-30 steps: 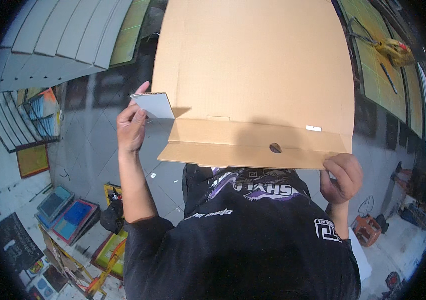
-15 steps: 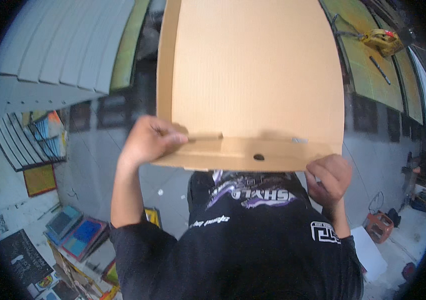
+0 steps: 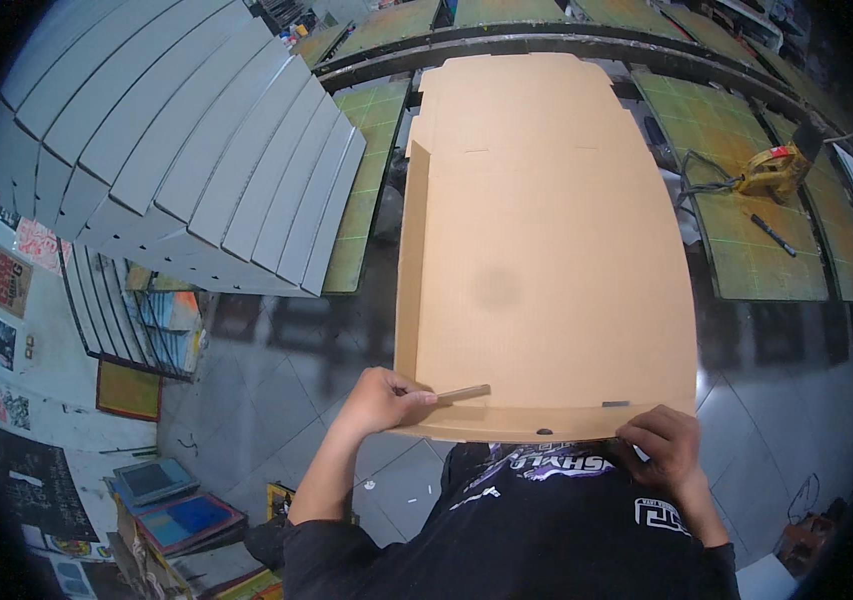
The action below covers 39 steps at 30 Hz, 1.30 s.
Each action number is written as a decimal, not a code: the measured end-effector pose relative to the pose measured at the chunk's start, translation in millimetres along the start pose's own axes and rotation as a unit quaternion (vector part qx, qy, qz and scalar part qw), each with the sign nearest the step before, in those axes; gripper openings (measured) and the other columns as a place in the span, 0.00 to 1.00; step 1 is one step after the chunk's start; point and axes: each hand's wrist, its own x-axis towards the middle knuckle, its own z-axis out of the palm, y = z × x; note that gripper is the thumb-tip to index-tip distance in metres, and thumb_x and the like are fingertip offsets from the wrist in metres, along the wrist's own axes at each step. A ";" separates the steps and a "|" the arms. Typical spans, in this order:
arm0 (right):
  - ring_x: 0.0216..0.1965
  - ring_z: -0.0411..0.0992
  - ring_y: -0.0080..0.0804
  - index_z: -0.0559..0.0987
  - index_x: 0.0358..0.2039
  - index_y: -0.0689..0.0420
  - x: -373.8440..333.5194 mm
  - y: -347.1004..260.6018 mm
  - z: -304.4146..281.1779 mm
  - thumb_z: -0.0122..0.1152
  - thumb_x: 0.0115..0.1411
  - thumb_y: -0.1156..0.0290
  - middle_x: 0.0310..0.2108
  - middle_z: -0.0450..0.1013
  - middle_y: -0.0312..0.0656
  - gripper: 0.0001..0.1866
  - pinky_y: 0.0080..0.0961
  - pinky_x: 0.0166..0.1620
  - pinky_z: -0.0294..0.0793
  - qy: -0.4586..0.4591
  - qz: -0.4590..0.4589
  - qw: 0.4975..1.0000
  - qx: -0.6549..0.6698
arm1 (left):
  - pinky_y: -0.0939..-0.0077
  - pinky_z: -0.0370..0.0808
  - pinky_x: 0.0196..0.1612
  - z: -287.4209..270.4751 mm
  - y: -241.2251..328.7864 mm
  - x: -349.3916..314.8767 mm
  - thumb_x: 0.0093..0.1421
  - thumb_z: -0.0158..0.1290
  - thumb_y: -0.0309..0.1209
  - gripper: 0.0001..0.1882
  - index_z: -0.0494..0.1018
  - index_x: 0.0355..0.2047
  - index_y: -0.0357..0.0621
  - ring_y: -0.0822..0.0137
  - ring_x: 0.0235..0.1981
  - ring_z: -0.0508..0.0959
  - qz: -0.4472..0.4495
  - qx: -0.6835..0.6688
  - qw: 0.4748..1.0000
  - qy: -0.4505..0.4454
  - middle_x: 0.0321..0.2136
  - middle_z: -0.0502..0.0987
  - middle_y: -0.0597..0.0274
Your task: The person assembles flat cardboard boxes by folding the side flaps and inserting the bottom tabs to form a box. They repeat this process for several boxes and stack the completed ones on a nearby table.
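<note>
A large brown cardboard box blank (image 3: 546,240) stretches away from my body, its far end tapering with cut corners. The left side wall (image 3: 412,270) stands up, while the right side lies flat. My left hand (image 3: 380,402) is closed at the near left corner, pinching a narrow cardboard flap (image 3: 466,393) that points inward. At the near right corner my right hand (image 3: 666,445) has its fingers curled over the front wall (image 3: 506,432). This wall is raised and has a small dark hole in it; a short slot shows beside it.
White folded boxes (image 3: 216,180) are stacked at the left. Green-yellow flat boards (image 3: 746,190) line the back and right; one carries a yellow tool (image 3: 771,172) and a dark pen (image 3: 773,235). Framed screens (image 3: 181,515) lean lower left, above the tiled floor (image 3: 386,490).
The view has tilted up, showing the blank's far end and more of the white stack. The front wall looks more upright. Both hands keep their grip at the near corners.
</note>
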 end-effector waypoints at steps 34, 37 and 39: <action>0.59 0.58 0.44 0.78 0.25 0.62 -43.4 80.3 -21.3 0.64 0.36 0.80 0.58 0.58 0.51 0.11 0.31 0.60 0.54 0.027 0.330 0.921 0.206 | 0.75 0.69 0.42 9.4 -14.3 11.5 0.40 0.60 0.15 0.08 0.79 0.24 0.35 0.65 0.41 0.75 0.066 -0.188 0.976 -0.088 0.41 0.76 0.51; 0.59 0.57 0.45 0.79 0.28 0.61 -29.4 66.2 -36.1 0.64 0.38 0.81 0.59 0.55 0.51 0.12 0.32 0.60 0.54 -0.010 0.308 0.926 0.218 | 0.75 0.69 0.43 15.4 -11.0 8.7 0.40 0.60 0.15 0.08 0.79 0.24 0.36 0.65 0.41 0.75 0.082 -0.173 0.979 -0.072 0.41 0.76 0.51; 0.60 0.56 0.45 0.79 0.32 0.61 -24.9 65.9 -46.8 0.65 0.37 0.83 0.62 0.50 0.51 0.17 0.34 0.59 0.55 -0.028 0.287 0.901 0.325 | 0.75 0.70 0.44 15.9 -14.0 9.2 0.40 0.60 0.15 0.08 0.79 0.24 0.36 0.65 0.41 0.75 0.094 -0.198 0.973 -0.069 0.41 0.76 0.52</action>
